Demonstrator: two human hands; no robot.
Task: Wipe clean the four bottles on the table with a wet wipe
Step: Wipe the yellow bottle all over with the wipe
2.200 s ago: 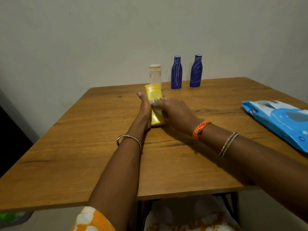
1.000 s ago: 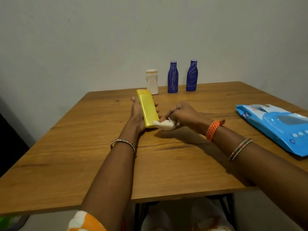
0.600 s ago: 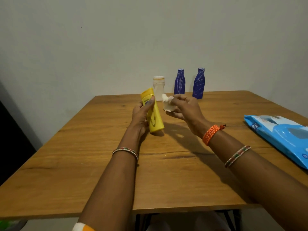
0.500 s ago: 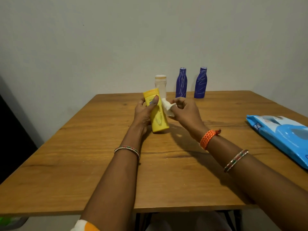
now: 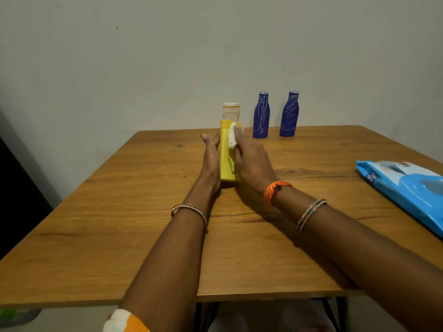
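Note:
A yellow bottle (image 5: 225,156) lies lengthwise near the middle of the wooden table (image 5: 119,236), its cap end pointing away from me. My left hand (image 5: 211,161) grips its left side. My right hand (image 5: 251,161) holds a white wet wipe (image 5: 233,137) pressed against the bottle's upper right part. Behind the yellow one a white bottle (image 5: 230,111) stands upright at the far edge, its lower half hidden. Two dark blue bottles (image 5: 261,115) (image 5: 289,113) stand to its right by the wall.
A blue pack of wet wipes (image 5: 405,188) lies at the table's right edge. A grey wall rises just behind the far edge. Something green (image 5: 12,316) shows under the table at the lower left.
The yellow bottle was held up tilted half a second ago; now it is down on the table. My right hand with the wipe has moved onto its upper part.

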